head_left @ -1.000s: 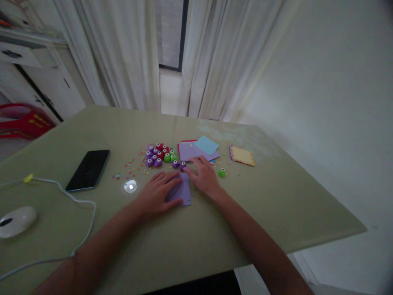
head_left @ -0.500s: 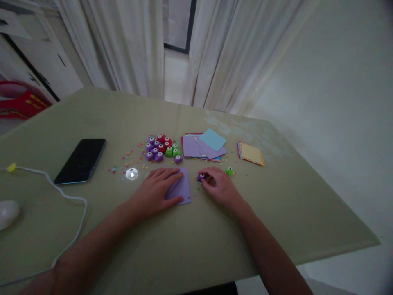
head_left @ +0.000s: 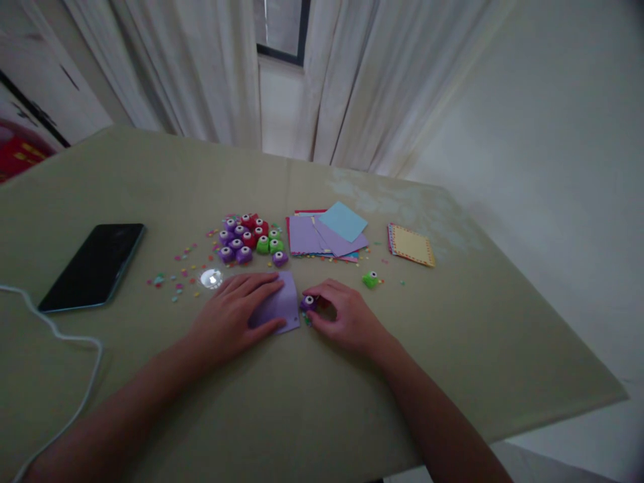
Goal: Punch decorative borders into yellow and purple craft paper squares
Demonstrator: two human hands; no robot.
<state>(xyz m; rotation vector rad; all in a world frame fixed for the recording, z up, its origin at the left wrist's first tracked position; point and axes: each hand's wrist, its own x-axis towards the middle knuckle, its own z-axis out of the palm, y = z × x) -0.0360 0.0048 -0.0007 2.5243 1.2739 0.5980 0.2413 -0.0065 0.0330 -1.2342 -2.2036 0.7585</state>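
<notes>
My left hand [head_left: 241, 305] lies flat with fingers spread over the left part of a purple paper card [head_left: 282, 303], pressing it to the table. Just right of the card, my right hand [head_left: 347, 315] pinches a small purple one-eyed toy figure [head_left: 308, 303] between thumb and fingers, low by the tabletop. Beyond my hands sits a cluster of similar purple, red and green one-eyed figures [head_left: 248, 236]. A single purple figure [head_left: 280, 258] stands at its near right edge. One green figure [head_left: 371, 280] is apart, beyond my right hand.
Overlapping purple and blue cards [head_left: 302, 235] lie past my hands, with a stack of yellow-topped bordered cards [head_left: 412, 245] farther right. Coloured confetti bits are scattered around. A shiny round disc [head_left: 211, 278], a black tablet [head_left: 95, 266] and a white cable [head_left: 90, 339] are to the left.
My right hand took a purple figure from beside the cluster, brought it nearer and rightward, then left towards the card's right edge. My left hand stays on the card. The view shifted.
</notes>
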